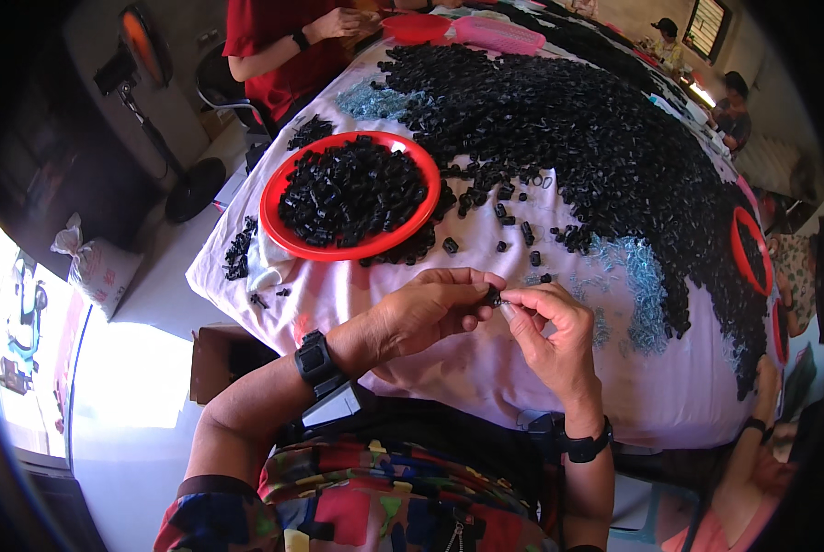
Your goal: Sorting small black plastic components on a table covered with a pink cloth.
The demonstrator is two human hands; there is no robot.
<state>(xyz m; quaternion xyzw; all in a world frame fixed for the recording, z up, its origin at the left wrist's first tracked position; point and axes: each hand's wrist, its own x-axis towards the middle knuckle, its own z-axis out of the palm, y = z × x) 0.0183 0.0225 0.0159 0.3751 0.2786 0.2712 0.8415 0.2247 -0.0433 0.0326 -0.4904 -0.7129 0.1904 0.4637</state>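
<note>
My left hand (430, 302) pinches a small black plastic part (493, 295) between thumb and fingertips, above the near edge of the cloth-covered table. The fingertips of my right hand (559, 336) are closed together right against that part. Whatever they grip is too small to make out. Beyond my left hand stands a red round tray (272, 224) heaped with black plastic parts (352, 191). A few loose black pieces lie on the cloth just past my fingers. To the right of my right hand is a scatter of small clear bluish pieces (645, 293).
A large pile of black parts (568, 120) covers the far and right table. More clear pieces (372, 99) lie at the far left. A co-worker in red (279, 55) stands there; other people sit along the right. A fan (145, 55), a sack (99, 262) and a cardboard box (211, 363) are left.
</note>
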